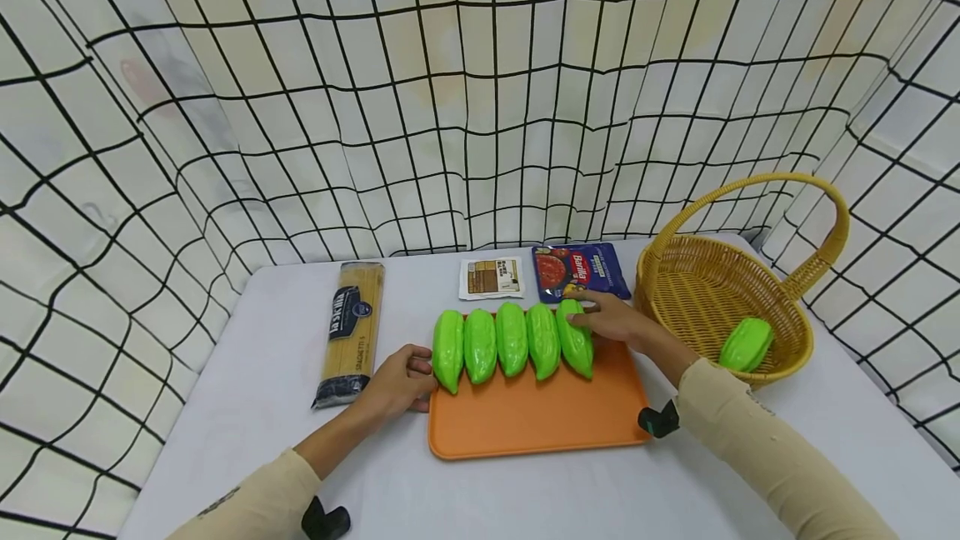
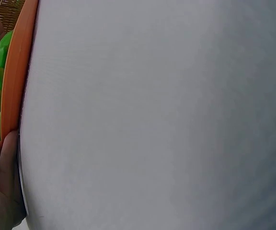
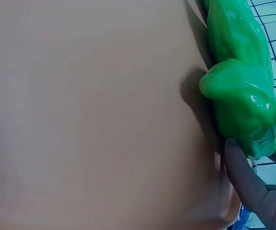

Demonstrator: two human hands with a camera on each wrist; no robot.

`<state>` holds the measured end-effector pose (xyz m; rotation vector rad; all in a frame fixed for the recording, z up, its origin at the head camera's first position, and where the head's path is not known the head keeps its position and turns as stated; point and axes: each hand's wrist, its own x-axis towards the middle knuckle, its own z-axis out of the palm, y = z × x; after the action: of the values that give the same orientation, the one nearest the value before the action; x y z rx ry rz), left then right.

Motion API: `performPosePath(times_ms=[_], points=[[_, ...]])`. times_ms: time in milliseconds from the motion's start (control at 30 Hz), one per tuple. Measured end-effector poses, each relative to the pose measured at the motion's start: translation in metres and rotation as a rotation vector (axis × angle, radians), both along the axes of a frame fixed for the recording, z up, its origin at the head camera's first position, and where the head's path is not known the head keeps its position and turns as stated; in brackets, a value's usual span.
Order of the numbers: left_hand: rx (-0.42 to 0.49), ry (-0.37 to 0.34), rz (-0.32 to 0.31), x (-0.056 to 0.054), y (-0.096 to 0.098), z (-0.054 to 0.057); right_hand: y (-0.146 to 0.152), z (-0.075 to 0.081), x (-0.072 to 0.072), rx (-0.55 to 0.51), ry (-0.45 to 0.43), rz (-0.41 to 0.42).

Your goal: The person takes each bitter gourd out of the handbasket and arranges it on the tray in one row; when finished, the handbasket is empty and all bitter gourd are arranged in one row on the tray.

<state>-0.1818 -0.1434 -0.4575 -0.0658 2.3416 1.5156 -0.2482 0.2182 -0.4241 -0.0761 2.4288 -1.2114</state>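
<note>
Several glossy, ridged green vegetables with pointed lower ends stand side by side along the far part of an orange tray [image 1: 536, 423]. My right hand [image 1: 609, 317] holds the rightmost green vegetable [image 1: 575, 340]; its thumb presses the near side in the right wrist view, with fingers around the back. At the tray's left edge, my left hand [image 1: 397, 382] grips the rim [image 2: 17, 81] between thumb and finger, right beside the leftmost green vegetable [image 1: 448, 348]. Another green vegetable [image 1: 747, 345] lies in the wicker basket [image 1: 701, 282] at the right.
A pack of spaghetti [image 1: 352, 332] lies left of the tray on the white table [image 1: 255, 373]. Behind the tray are a small white-and-brown packet [image 1: 491, 278] and a blue Barilla pouch [image 1: 588, 267]. Black netting over white sheeting [image 1: 480, 107] encloses the back and sides.
</note>
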Motion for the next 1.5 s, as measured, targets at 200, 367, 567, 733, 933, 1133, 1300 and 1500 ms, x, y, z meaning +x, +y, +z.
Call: performPosePath(times_ms=[200,367,567,733,933,1133,1300,1500], points=[[-0.002,-0.002,0.004,0.0006,-0.0002,0.0002,-0.0004,-0.0013,-0.0013,0.016,0.013,0.001],[-0.009,-0.002,0.007,0.001,0.0004,0.0011,-0.0002,-0.0007,-0.0017,0.073,0.04,0.014],[-0.004,-0.001,0.002,0.0019,0.0002,0.0014,0.0011,-0.0007,-0.0007,0.103,0.048,0.021],[-0.004,-0.001,0.0,0.0025,-0.0001,0.0023,0.0025,-0.002,-0.001,0.085,0.053,0.011],[0.002,0.003,0.001,0.0021,0.0,0.0028,0.0032,-0.0029,0.0001,0.041,0.048,0.01],[0.009,-0.003,0.001,0.0024,0.0,0.0019,0.0019,-0.001,0.0022,0.082,0.042,0.032],[0.008,0.001,0.0,0.0025,0.0001,0.0019,0.0028,0.0002,0.0021,0.095,0.052,0.063],[-0.002,0.006,-0.001,0.0023,0.0001,0.0018,0.0062,0.0,0.0031,0.082,0.07,0.086]])
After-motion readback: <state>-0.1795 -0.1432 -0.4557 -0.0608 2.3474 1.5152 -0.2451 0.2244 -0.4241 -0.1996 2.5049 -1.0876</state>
